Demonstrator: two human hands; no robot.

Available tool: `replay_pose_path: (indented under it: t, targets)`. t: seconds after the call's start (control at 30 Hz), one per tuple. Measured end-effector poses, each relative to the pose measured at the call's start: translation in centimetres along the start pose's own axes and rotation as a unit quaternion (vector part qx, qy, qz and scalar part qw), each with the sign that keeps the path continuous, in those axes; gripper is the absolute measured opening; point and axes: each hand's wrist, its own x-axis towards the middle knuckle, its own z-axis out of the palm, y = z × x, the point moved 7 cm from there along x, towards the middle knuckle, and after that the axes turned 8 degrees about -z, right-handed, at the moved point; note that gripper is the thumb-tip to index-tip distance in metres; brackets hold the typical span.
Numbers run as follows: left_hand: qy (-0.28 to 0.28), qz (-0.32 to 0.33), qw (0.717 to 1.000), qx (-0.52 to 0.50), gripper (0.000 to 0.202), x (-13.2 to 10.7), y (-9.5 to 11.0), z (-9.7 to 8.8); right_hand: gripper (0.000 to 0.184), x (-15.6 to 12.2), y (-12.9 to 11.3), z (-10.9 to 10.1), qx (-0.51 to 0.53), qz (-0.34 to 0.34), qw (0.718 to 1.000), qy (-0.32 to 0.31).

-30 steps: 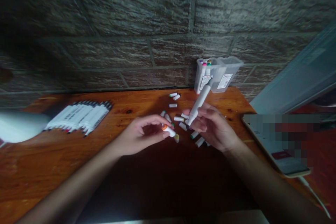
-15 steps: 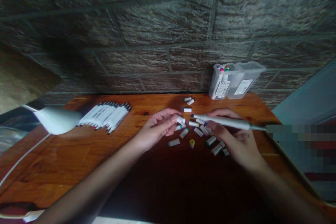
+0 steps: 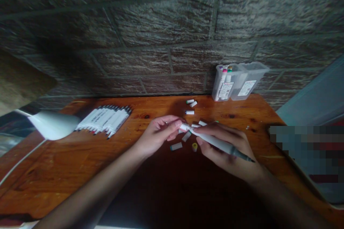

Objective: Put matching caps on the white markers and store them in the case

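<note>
My left hand pinches a small white marker cap between thumb and fingers. In my right hand is a white marker, its dark, uncapped tip pointing down to the right. The marker's other end meets the cap; whether it sits inside I cannot make out. Loose white caps lie around and below the hands, among them one with a teal end and one showing a yellow top. My right hand hides part of the pile.
A row of uncapped white markers lies at the left, beside a white lamp. At the back right stands a clear plastic case with several capped markers. More caps lie near the brick wall.
My right hand has moved left and turned the marker, bringing one end against the cap in my left hand. The left hand keeps its pinch.
</note>
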Motion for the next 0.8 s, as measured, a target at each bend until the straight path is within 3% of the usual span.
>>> replay_pose_path:
  t: [0.17, 0.33, 0.5, 0.8]
  targets:
    - [0.013, 0.012, 1.000, -0.019, 0.022, 0.0, 0.4, 0.3, 0.029, -0.1, 0.0, -0.6, -0.060, -0.030, 0.998, 0.011]
    - [0.001, 0.052, 0.995, -0.090, 0.018, -0.5, 2.6, 0.3, 0.009, -0.7, 1.7, -3.0, -0.155, 0.042, 0.983, 0.085]
    - [-0.007, 0.038, 0.994, -0.097, 0.018, -0.7, 2.8, 0.4, 0.009, -0.8, 1.8, -2.9, -0.099, 0.095, 0.984, 0.113]
    - [-0.008, 0.014, 0.997, -0.070, 0.020, -0.2, 1.4, 0.0, 0.014, 0.0, -0.5, -1.9, -0.058, 0.053, 0.994, 0.079]
